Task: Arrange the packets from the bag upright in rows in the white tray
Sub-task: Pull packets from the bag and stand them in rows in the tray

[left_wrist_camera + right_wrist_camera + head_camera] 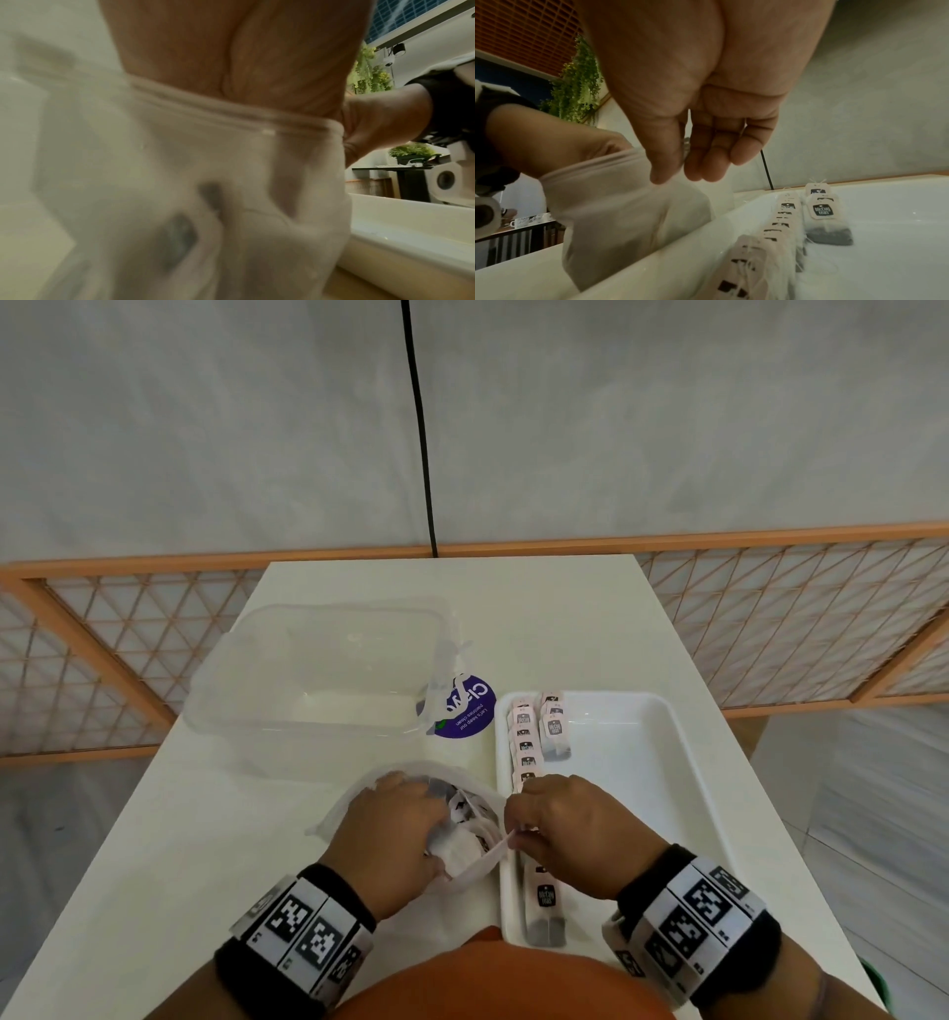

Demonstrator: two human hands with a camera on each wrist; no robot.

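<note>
My right hand (565, 829) pinches the bag (464, 857) rim open; my left hand (395, 834), reaching inside, is nearer the packets (470, 806), its fingers hidden.

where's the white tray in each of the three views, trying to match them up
Head: the white tray fills the lower right of the table, packets in a row along its left wall.
Left wrist: only its outer wall shows, lower right.
Right wrist: it takes the lower right, rim running diagonally, packets standing inside.
Shared landmark: the bag, just left of the tray, pinched by the right hand.
</note>
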